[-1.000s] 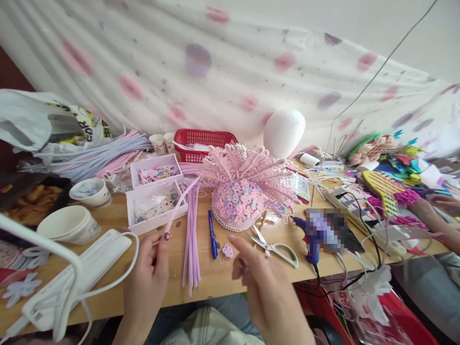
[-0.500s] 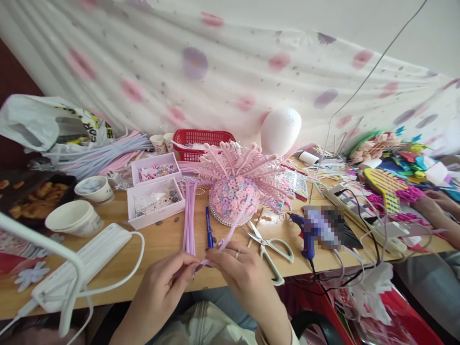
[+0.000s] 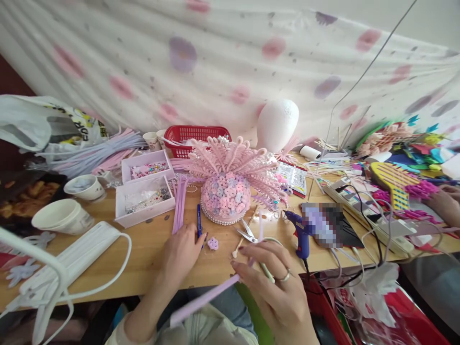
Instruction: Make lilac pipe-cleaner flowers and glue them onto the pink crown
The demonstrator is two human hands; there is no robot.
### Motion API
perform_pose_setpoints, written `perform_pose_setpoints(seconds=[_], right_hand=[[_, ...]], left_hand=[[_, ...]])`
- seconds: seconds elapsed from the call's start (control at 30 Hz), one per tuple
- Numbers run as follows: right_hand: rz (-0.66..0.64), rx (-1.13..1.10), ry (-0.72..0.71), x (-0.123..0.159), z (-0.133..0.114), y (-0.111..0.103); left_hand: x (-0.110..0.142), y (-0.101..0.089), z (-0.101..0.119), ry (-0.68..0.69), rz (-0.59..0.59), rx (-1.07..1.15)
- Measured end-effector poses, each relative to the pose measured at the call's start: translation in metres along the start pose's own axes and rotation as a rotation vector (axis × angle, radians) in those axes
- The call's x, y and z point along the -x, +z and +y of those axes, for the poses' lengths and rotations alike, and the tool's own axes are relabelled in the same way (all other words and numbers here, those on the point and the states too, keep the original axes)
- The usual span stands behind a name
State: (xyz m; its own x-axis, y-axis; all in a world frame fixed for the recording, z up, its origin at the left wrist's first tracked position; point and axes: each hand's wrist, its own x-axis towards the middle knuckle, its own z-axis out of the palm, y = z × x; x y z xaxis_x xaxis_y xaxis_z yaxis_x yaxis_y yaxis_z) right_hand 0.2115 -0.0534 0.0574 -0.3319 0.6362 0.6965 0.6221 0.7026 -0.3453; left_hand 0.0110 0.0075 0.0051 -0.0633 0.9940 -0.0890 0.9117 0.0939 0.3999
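My right hand (image 3: 275, 285) pinches a lilac pipe cleaner (image 3: 210, 298) between thumb and fingers. Its blurred end points down left over my lap. On the table edge rests my left hand (image 3: 185, 254), at the lower ends of the blue pen (image 3: 199, 219) and a bundle of lilac pipe cleaners (image 3: 180, 203). Its fingertips are partly hidden. Between my hands lies a small lilac flower (image 3: 212, 243). Scissors (image 3: 247, 233) lie open, partly covered by my right hand. Behind stands a dome of pink and lilac flowers (image 3: 226, 196) with pink plumes (image 3: 233, 155).
To the left are bead boxes (image 3: 145, 208), paper cups (image 3: 63, 215) and a white power strip (image 3: 72, 258). A blue glue gun (image 3: 302, 232) stands right of the scissors. Farther back are a red basket (image 3: 197, 132) and a white foam head (image 3: 278, 124). Another person's hand (image 3: 445, 203) shows at far right.
My hands have moved apart. The small lilac flower now lies on the table between them. My right hand has drawn right with the lilac pipe cleaner; my left hand has moved to the pen.
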Motion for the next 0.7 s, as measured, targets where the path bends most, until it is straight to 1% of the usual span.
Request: perform_pose_setpoints(seconds=[0.07, 0.1, 0.17, 0.23, 0.37, 0.4, 0.43, 0.47, 0.5, 0.53, 0.57, 0.6, 0.63, 0.67, 0.7], right_hand=[[-0.037, -0.133, -0.047, -0.007, -0.001, 0.004], [-0.042, -0.173, -0.058, -0.01, -0.001, 0.006], [-0.032, -0.187, -0.066, -0.017, -0.002, 0.008], [-0.034, -0.153, -0.056, -0.023, -0.002, 0.011], [-0.142, -0.041, -0.01, -0.032, -0.004, 0.022], [-0.168, -0.015, -0.006, -0.035, -0.005, 0.025], [-0.186, 0.004, -0.007, -0.038, -0.006, 0.029], [-0.202, 0.016, -0.011, -0.041, -0.009, 0.032], [-0.221, 0.025, -0.015, -0.045, -0.012, 0.036], [-0.241, 0.035, -0.02, -0.049, -0.015, 0.039], [-0.26, 0.048, -0.025, -0.053, -0.019, 0.041], [-0.279, 0.061, -0.03, -0.057, -0.023, 0.044], [-0.296, 0.074, -0.033, -0.061, -0.027, 0.047], [-0.313, 0.084, -0.032, -0.064, -0.031, 0.049], [-0.329, 0.091, -0.025, -0.067, -0.034, 0.052]], left_hand=[[-0.007, 0.006, 0.005, -0.031, -0.01, -0.005], [-0.009, 0.006, 0.005, -0.046, -0.011, 0.001], [-0.01, 0.0, -0.001, -0.078, 0.0, 0.035], [-0.007, -0.012, -0.013, -0.112, 0.031, 0.1], [0.008, -0.035, -0.05, -0.137, 0.1, 0.322], [0.014, -0.038, -0.058, -0.131, 0.118, 0.463], [0.02, -0.041, -0.065, -0.138, 0.117, 0.65], [0.025, -0.043, -0.069, -0.146, 0.091, 0.869], [0.031, -0.045, -0.071, -0.161, 0.015, 1.098], [0.036, -0.048, -0.07, -0.166, -0.1, 1.303], [0.04, -0.051, -0.067, -0.147, -0.247, 1.491], [0.043, -0.054, -0.062, -0.12, -0.284, 1.661], [0.044, -0.057, -0.055, -0.092, -0.275, 1.781], [0.044, -0.06, -0.048, -0.079, -0.26, 1.858], [0.042, -0.062, -0.04, -0.063, -0.274, 1.904]])
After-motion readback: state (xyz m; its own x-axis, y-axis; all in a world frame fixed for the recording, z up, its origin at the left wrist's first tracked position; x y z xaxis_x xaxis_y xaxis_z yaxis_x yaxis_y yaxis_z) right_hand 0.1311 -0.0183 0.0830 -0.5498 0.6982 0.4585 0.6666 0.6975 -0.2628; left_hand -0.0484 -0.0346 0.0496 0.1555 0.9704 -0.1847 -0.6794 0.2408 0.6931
